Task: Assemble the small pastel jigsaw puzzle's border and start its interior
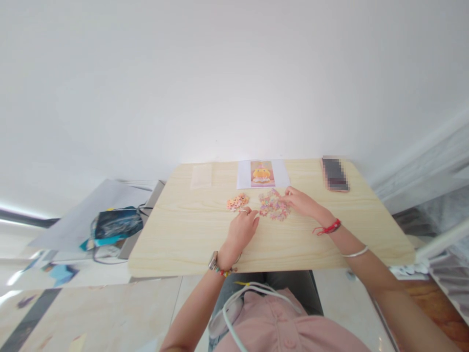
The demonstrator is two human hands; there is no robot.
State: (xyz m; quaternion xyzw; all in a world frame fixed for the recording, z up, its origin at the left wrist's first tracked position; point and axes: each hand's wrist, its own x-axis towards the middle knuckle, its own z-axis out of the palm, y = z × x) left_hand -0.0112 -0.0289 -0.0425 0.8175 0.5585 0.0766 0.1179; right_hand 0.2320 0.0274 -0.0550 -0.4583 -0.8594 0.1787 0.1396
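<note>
Two heaps of small pastel puzzle pieces lie on a light wooden table (176, 244). The smaller orange-pink heap (238, 201) is on the left, the larger mixed heap (273, 206) on the right. My left hand (243, 227) rests on the table between them, fingers curled, fingertips near both heaps; whether it holds a piece is hidden. My right hand (299, 200) reaches into the right edge of the larger heap with fingers stretched over the pieces. A reference picture (262, 173) of a yellow cartoon figure lies on white paper behind the heaps.
A phone (334, 174) lies at the table's far right. A pale sheet (201, 176) sits at the far left. A dark bag with cables (116, 224) lies on a grey board left of the table. A white wall stands behind.
</note>
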